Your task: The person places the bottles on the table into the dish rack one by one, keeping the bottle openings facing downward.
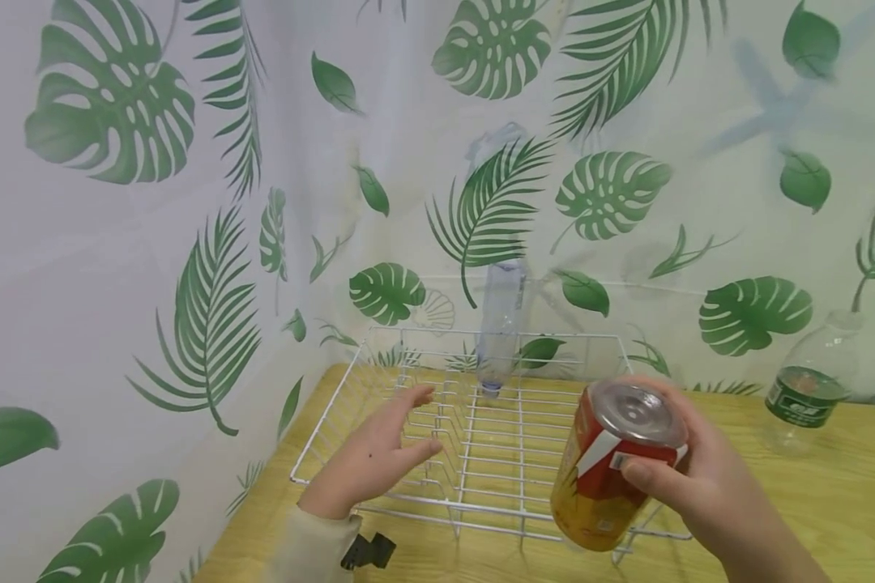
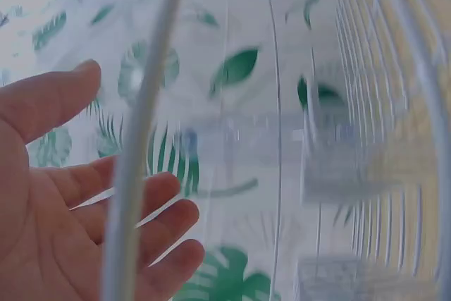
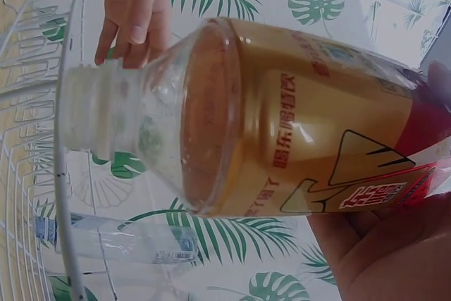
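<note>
Your right hand (image 1: 707, 470) had its fingers and thumb wrapped round a plastic drink bottle (image 1: 605, 490) with a red and gold label, grasping it near the base. You held it upside down and tilted, so that its round base faced up beside your thumb and its clear threaded neck pointed down, away from your fingers. From your head, the bottle overlapped the front right part of the white wire dish rack (image 1: 521, 465); you could not tell whether its neck touched the wires. Your left hand (image 1: 379, 453) was released, its thumb and fingers spread apart, gripping nothing, above the left side of the rack, with a pale sleeve (image 1: 317, 542) at its wrist. Ahead of both sets of fingers, at the far side of the rack, a clear plastic bottle (image 1: 501, 332) stood cap down against the leaf-printed sheet (image 1: 102, 275). To the right of your right fingers and farther off, a clear bottle with a green label (image 1: 805, 397) stood upright on the wood-grained table (image 1: 809, 510). Behind your left fingers, just beside the sleeve, lay a small black object (image 1: 370, 551) whose kind you could not make out.
</note>
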{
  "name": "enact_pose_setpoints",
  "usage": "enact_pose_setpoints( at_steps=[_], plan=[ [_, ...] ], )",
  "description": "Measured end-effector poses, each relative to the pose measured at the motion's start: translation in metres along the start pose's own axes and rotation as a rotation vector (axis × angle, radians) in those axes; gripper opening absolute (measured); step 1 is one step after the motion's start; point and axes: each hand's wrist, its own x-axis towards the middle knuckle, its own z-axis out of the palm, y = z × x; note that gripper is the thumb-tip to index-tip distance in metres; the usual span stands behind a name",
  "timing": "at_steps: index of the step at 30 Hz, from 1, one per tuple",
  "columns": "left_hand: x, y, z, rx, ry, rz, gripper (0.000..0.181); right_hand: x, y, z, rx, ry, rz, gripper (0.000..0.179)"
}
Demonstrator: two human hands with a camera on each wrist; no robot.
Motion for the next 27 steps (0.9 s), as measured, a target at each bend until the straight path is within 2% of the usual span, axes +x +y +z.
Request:
enact_pose_setpoints(
  at_steps=[5,8,10,15,19,21,27],
  plan=[
    [-0.003,-0.034,-0.021,0.033,0.120,-0.135,0.074,-0.001,0.001,-0.003,0.023,0.008,0.043,0.061],
    [-0.001,-0.053,-0.028,0.049,0.150,-0.203,0.080,-0.001,0.001,-0.005,0.021,0.015,0.075,0.059],
    [0.000,-0.064,-0.031,0.088,0.168,-0.225,0.082,-0.001,0.001,-0.006,0.018,0.017,0.087,0.059],
    [0.000,-0.081,-0.039,0.130,0.176,-0.237,0.081,-0.001,0.001,-0.007,0.028,0.023,0.075,0.059],
    [-0.001,-0.089,-0.046,0.061,0.168,-0.246,0.077,-0.002,0.003,-0.008,0.065,0.023,0.036,0.061],
    [-0.001,-0.093,-0.049,0.034,0.160,-0.271,0.076,-0.003,0.004,-0.008,0.088,0.019,0.007,0.061],
    [-0.005,-0.105,-0.047,-0.073,0.118,-0.325,0.067,-0.002,0.010,-0.012,0.173,-0.025,-0.121,0.065]
  ],
)
